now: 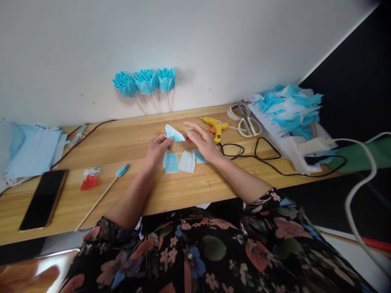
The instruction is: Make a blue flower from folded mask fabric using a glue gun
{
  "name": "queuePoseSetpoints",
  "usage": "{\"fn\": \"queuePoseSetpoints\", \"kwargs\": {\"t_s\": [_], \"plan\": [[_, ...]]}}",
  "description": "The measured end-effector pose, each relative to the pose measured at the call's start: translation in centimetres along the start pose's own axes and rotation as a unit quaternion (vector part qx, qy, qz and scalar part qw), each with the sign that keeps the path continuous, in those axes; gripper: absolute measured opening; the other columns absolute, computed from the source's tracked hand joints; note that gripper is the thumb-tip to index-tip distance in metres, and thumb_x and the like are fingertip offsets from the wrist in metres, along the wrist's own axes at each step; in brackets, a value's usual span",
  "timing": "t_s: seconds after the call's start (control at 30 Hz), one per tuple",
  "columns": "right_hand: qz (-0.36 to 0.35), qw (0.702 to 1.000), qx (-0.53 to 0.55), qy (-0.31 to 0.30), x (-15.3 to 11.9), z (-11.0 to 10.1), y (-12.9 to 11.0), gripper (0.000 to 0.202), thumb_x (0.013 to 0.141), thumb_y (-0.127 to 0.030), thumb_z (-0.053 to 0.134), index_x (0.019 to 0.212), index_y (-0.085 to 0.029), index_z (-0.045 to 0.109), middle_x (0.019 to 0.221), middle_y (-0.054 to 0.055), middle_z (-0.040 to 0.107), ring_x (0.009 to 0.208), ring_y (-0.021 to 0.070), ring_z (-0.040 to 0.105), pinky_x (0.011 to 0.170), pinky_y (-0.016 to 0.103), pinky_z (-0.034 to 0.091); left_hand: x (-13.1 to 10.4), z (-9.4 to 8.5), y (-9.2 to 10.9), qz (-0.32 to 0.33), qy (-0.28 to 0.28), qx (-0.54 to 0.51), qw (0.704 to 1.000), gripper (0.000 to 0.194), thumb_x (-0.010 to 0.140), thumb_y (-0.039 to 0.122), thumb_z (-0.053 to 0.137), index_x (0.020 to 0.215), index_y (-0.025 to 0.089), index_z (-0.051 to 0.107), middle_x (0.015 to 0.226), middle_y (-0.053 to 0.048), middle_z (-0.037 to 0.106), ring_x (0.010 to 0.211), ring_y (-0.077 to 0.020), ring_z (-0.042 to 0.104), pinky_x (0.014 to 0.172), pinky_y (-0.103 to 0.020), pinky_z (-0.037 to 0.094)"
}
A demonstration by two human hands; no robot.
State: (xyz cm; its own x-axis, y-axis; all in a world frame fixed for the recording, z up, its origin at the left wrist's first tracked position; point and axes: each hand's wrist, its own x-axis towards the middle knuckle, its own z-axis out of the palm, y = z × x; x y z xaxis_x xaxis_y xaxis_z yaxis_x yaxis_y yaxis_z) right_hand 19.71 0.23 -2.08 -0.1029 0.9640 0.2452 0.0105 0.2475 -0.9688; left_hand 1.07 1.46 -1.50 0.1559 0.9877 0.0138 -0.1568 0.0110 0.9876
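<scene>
Between thumb and fingers, my left hand (pixel 160 147) pinches a small folded piece of blue and white mask cloth (pixel 173 134), held above the table. My right hand (pixel 203 140) is at the right corner of that piece, its fingers stretched out and apart; whether it touches the cloth I cannot tell. Below the hands lie a blue square of cloth (pixel 171 163), a white square (pixel 187 162) and another blue piece (pixel 199 156) partly under my right wrist. Left of my left forearm rests a wooden stick with a small blue bud (pixel 122 170) at its tip.
Three blue cloth flowers (pixel 146 82) on sticks lean on the wall. To the right are a yellow glue gun (pixel 216 127), scissors (pixel 249 127), a heap of cloth scraps (pixel 290 106) and a power strip (pixel 301 156) with cords. Face masks (pixel 35 148) and a phone (pixel 44 199) lie left.
</scene>
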Motion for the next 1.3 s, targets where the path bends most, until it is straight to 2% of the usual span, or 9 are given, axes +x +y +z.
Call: {"fn": "queuePoseSetpoints", "kwargs": {"t_s": [0.23,0.43,0.63,0.8,0.97,1.03,1.2,1.3], "plan": [[0.030,0.998,0.013,-0.051,0.3,0.1,0.4,0.047,0.086,-0.041,0.067,0.130,-0.027,0.064,0.089,0.000,0.068,0.077,0.0147,0.059,0.072,0.031,0.052,0.0,-0.1,-0.3,0.016,-0.020,0.034,0.999,0.027,0.074,0.032,0.073,0.058,0.018,0.056,0.054,0.004,0.051,0.052,-0.0079,0.038,0.057,-0.026,0.030],[0.008,0.999,-0.007,-0.035,0.3,-0.1,0.6,0.039,0.085,-0.036,0.069,0.122,-0.026,0.070,0.082,-0.002,0.065,0.077,0.0137,0.059,0.072,0.030,0.050,0.1,-0.2,-0.1,0.011,-0.003,0.035,0.999,0.022,0.071,0.031,0.074,0.062,0.018,0.059,0.053,0.004,0.050,0.052,-0.0081,0.038,0.056,-0.026,0.028],[0.013,1.000,-0.005,-0.022,0.3,-0.2,-0.3,0.033,0.087,-0.038,0.066,0.117,-0.025,0.072,0.080,-0.002,0.067,0.075,0.0130,0.059,0.074,0.030,0.050,0.0,-0.4,0.1,0.011,-0.007,0.038,0.999,0.023,0.073,0.031,0.072,0.060,0.018,0.058,0.054,0.003,0.051,0.052,-0.0087,0.038,0.057,-0.026,0.029],[0.015,1.000,0.020,-0.017,0.3,-0.2,-0.8,0.028,0.089,-0.036,0.062,0.112,-0.024,0.073,0.086,0.001,0.072,0.083,0.0147,0.065,0.085,0.034,0.053,0.1,-0.4,0.2,-0.011,-0.023,-0.006,1.000,0.028,0.074,0.034,0.074,0.060,0.018,0.056,0.054,0.001,0.054,0.053,-0.0096,0.043,0.057,-0.026,0.032],[0.004,1.000,-0.004,-0.003,0.4,-0.1,-0.4,0.028,0.090,-0.035,0.062,0.113,-0.025,0.073,0.082,-0.001,0.068,0.079,0.0144,0.063,0.081,0.034,0.054,0.1,-0.4,0.2,-0.051,-0.054,-0.082,0.994,0.029,0.074,0.037,0.076,0.064,0.017,0.057,0.056,0.000,0.058,0.053,-0.0099,0.048,0.057,-0.024,0.036],[-0.004,1.000,-0.020,-0.003,0.5,-0.2,-0.1,0.029,0.089,-0.032,0.062,0.115,-0.025,0.073,0.086,0.000,0.070,0.079,0.0142,0.063,0.078,0.033,0.054,0.1,-0.4,0.2,-0.059,-0.061,-0.092,0.992,0.031,0.074,0.038,0.077,0.065,0.018,0.056,0.056,0.000,0.058,0.053,-0.0098,0.049,0.056,-0.024,0.037],[-0.046,0.996,-0.077,-0.003,0.5,-0.2,0.2,0.032,0.085,-0.021,0.062,0.116,-0.027,0.071,0.112,0.003,0.073,0.099,0.0174,0.066,0.081,0.033,0.055,0.1,-0.4,0.3,-0.060,-0.075,-0.086,0.992,0.035,0.074,0.041,0.079,0.064,0.018,0.055,0.056,0.001,0.056,0.052,-0.0094,0.049,0.055,-0.024,0.037],[-0.080,0.990,-0.116,0.008,0.4,-0.1,0.0,0.033,0.083,-0.018,0.065,0.113,-0.027,0.071,0.115,0.004,0.071,0.105,0.0191,0.064,0.081,0.034,0.056,0.1,-0.4,0.2,-0.057,-0.078,-0.086,0.992,0.038,0.074,0.044,0.080,0.064,0.018,0.054,0.056,0.001,0.056,0.052,-0.0093,0.049,0.055,-0.024,0.037]]}}
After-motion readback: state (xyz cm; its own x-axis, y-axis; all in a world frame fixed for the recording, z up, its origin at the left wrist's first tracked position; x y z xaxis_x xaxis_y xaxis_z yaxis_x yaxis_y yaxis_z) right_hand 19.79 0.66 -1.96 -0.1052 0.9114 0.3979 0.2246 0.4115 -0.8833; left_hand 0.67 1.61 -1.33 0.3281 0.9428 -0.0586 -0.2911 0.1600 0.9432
